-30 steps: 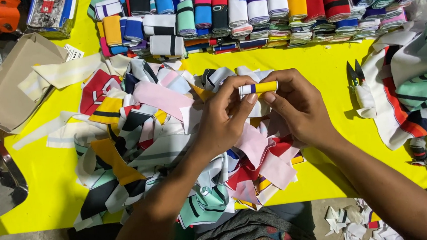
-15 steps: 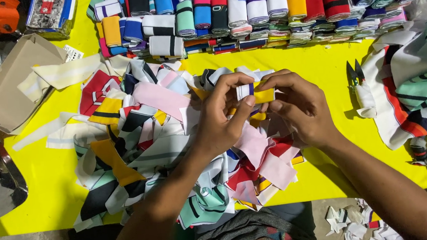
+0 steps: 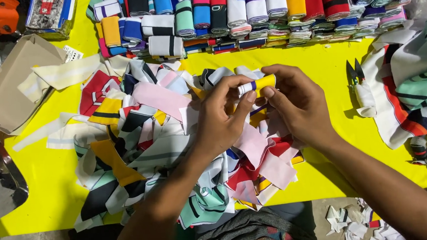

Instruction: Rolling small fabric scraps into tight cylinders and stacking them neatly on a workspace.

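My left hand and my right hand meet over the middle of the table. Together they pinch a small folded strip of ribbed fabric, white and yellow with a blue stripe. The left fingers grip its white end, the right fingers its yellow end. Under both hands lies a loose pile of striped fabric pieces in pink, red, white, black and green on the yellow table.
Rows of folded striped fabric rolls line the far edge. Small thread snips lie right of my hands, beside a heap of striped cloth. A cardboard box sits at the left. Paper scraps litter the floor.
The strip between my fingers has been turned and raised slightly. Both hands stay close together over the pile.
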